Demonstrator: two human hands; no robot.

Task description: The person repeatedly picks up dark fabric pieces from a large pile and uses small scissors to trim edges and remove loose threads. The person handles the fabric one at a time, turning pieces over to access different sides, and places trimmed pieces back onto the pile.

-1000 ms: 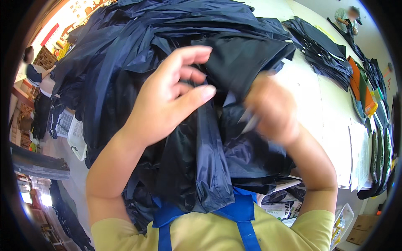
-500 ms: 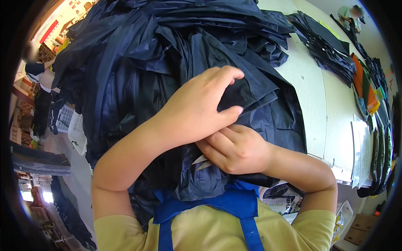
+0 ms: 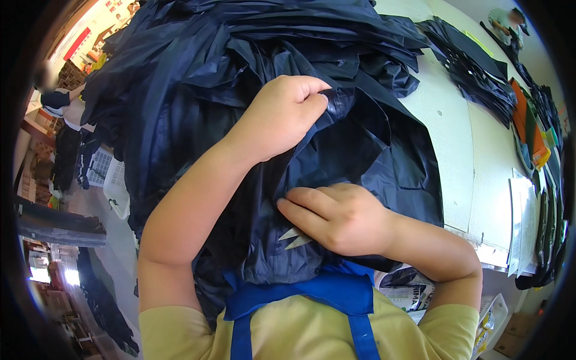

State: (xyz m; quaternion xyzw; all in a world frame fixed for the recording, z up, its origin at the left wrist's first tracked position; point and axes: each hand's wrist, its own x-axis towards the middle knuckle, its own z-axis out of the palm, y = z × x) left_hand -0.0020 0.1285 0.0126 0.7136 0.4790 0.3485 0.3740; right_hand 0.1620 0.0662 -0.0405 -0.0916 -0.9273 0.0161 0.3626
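My left hand (image 3: 282, 117) pinches the folded edge of a thin black fabric piece (image 3: 366, 159), lifting it away from the layers below. Lower down, my right hand (image 3: 339, 217) is closed, its thumb and fingers against the same fabric near my waist. Two pointed metal blades of thread snips (image 3: 295, 238) stick out below the right hand's fingers, slightly apart; the rest of the snips is hidden in the palm.
A large heap of black fabric (image 3: 198, 66) covers the table (image 3: 453, 162). More black pieces (image 3: 465, 60) lie at the far right, beside an orange item (image 3: 525, 117). White plastic baskets (image 3: 115, 183) stand to the left. One person (image 3: 507, 27) works at the back right, another (image 3: 57, 99) at the left.
My left hand has moved up from over the right hand and closed on the fabric edge, raising it into an open fold. The right hand has barely moved.
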